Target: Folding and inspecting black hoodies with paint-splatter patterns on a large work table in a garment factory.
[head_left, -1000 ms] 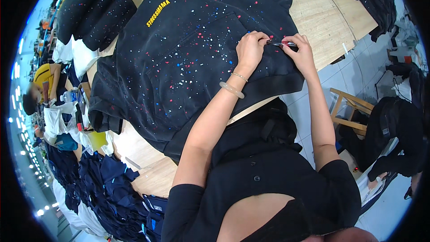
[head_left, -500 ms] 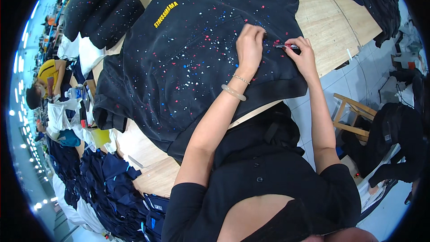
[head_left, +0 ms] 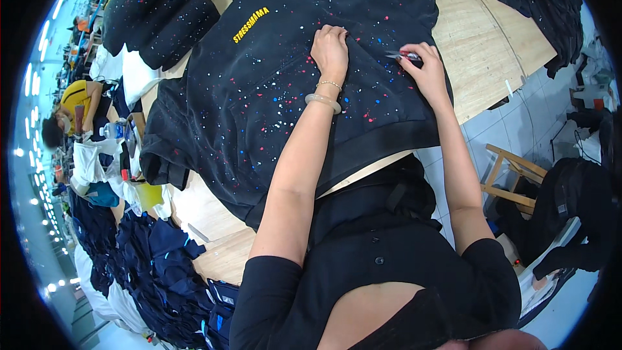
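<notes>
A black sweatshirt (head_left: 272,123) lies spread on the table, speckled with red, blue and white dots and bearing yellow lettering on its upper part. On its middle rests my left hand (head_left: 331,52), fingers curled together in a pinch at the cloth, near a long seam; the fingertips are partly hidden. To the right of it, my right hand (head_left: 425,68) is closed round small thread snips (head_left: 408,57). Their pointed metal blades face left, toward my left hand, just above the cloth.
A folded speckled black garment (head_left: 159,16) sits at the far left, with white cloth (head_left: 138,78) beside it. Dark blue garments (head_left: 146,266) heap at the near left. Bare wooden tabletop (head_left: 476,42) shows at right. Beyond are a wooden stool (head_left: 512,178) and a person in yellow (head_left: 78,100).
My left hand has moved left and slightly away along the sweatshirt. My right hand, with the snips, has shifted a little left and farther from me.
</notes>
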Tool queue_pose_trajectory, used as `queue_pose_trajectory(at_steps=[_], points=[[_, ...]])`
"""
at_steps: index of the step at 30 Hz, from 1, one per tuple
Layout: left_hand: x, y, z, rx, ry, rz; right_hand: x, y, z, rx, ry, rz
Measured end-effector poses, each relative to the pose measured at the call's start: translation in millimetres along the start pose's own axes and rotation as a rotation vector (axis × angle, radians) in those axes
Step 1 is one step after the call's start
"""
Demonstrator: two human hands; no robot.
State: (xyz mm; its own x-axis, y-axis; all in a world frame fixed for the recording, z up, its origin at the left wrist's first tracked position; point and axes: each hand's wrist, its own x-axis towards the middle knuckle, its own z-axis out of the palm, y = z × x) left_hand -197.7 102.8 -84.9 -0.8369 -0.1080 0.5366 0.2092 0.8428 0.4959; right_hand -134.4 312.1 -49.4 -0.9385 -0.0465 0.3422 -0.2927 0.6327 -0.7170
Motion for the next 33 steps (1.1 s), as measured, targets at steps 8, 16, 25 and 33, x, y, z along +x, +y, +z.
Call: queue_pose_trajectory(at_steps=[8, 16, 25, 33], points=[[-1.1, -0.2, -5.5, -0.068, -0.041, -0.143, 60.5, -5.2, 53.2, -0.253, 0.061, -0.221], [-4.9, -6.9, -9.4, -0.187, -0.046, -0.132, 78.5, -7.5, 58.2, -0.331, -0.044, -0.202], [-14.5, 0.0, -15.3, -0.137, -0.109, -0.092, 68.0, -3.0, 67.0, -0.201, -0.042, -0.139], [-1.7, 33.4, -50.6, -0.520, 0.013, -0.128, 39.8, -37.7, 26.3, 0.037, 0.215, -0.164]])
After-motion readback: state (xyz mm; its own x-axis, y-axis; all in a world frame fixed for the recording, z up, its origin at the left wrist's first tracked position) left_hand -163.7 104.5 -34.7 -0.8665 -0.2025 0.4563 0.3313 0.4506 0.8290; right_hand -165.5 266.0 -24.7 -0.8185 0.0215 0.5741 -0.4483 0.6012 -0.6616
